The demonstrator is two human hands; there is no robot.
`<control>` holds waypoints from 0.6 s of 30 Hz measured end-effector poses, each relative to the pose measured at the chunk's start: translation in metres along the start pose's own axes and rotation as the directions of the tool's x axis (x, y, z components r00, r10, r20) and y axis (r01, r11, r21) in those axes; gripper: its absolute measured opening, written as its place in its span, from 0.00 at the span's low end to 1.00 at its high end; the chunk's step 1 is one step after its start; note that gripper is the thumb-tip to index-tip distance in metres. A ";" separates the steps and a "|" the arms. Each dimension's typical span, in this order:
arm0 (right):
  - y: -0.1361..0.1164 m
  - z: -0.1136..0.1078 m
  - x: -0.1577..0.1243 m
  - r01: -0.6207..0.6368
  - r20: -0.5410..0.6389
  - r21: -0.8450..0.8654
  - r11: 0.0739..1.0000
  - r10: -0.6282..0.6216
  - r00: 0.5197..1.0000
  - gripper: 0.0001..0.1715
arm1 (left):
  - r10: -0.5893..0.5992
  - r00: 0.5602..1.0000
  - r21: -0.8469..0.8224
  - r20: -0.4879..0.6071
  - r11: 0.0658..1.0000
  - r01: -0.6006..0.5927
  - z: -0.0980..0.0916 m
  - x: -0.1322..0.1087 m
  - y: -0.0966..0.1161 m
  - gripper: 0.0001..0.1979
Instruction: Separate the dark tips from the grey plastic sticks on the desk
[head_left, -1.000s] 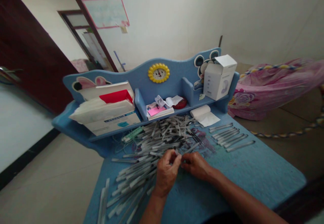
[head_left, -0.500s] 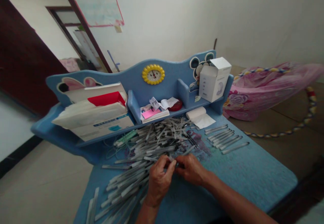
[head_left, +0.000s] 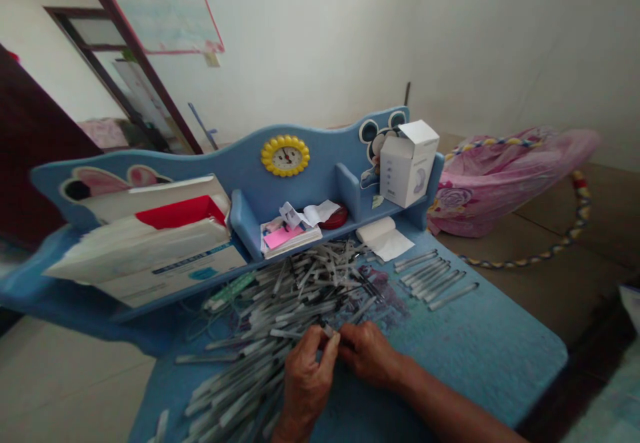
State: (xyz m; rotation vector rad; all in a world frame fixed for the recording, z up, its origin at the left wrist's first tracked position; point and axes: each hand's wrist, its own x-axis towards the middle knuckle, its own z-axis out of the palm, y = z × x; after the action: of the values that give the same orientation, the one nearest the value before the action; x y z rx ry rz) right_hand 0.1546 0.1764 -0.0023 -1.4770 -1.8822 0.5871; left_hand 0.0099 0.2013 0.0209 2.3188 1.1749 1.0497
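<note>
My left hand [head_left: 309,376] is closed in a pinch at the front of the table, thumb and forefinger on a pen [head_left: 327,329]. Only a short pale, dark-tipped stretch of the pen shows above the fingers. Against it, my right hand [head_left: 370,353] is closed too, its curled fingertips meeting the left thumb; what lies between them is mostly hidden. Just beyond and to the left of the hands spreads a large heap of pens [head_left: 240,379], clear-barrelled with dark ends. Several more pens [head_left: 433,279] lie side by side on the right of the table.
The blue table [head_left: 480,336] has a raised back shelf [head_left: 220,163] with a yellow flower clock [head_left: 285,156]. On the shelf are a white box [head_left: 407,169], papers in a carton [head_left: 195,273] and a notepad stack [head_left: 293,241]. A paper roll [head_left: 383,237] lies before it. A pink cloth-covered hoop [head_left: 500,189] stands right.
The view has swung a little, so the shelf and table sit further left. Both hands stay together at the pen, whose dark-tipped end now shows more plainly above the left fingers.
</note>
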 end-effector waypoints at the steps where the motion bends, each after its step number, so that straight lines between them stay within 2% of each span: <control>1: 0.000 0.001 -0.001 -0.005 -0.002 -0.022 1.000 0.005 1.000 0.06 | 0.002 1.000 -0.006 0.000 1.000 -0.002 0.000 0.000 0.000 0.09; 4: 0.001 0.003 -0.002 -0.024 -0.005 -0.055 0.998 0.024 1.000 0.07 | 0.000 1.000 -0.027 -0.012 1.000 0.000 0.002 0.003 0.001 0.09; 9: 0.002 0.005 -0.005 -0.044 -0.023 -0.013 0.999 0.043 0.999 0.08 | -0.029 0.999 -0.047 -0.033 0.999 0.028 0.005 0.006 0.005 0.08; 18: -0.001 0.002 -0.007 -0.077 -0.031 0.053 0.996 0.079 0.996 0.08 | -0.042 0.999 -0.054 0.032 0.998 0.044 0.008 0.003 0.009 0.09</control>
State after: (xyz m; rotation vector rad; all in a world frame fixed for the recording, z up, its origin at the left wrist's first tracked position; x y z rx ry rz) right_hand 0.1533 0.1695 -0.0046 -1.5231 -1.7779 0.6394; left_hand 0.0216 0.1988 0.0224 2.2500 1.1651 1.0150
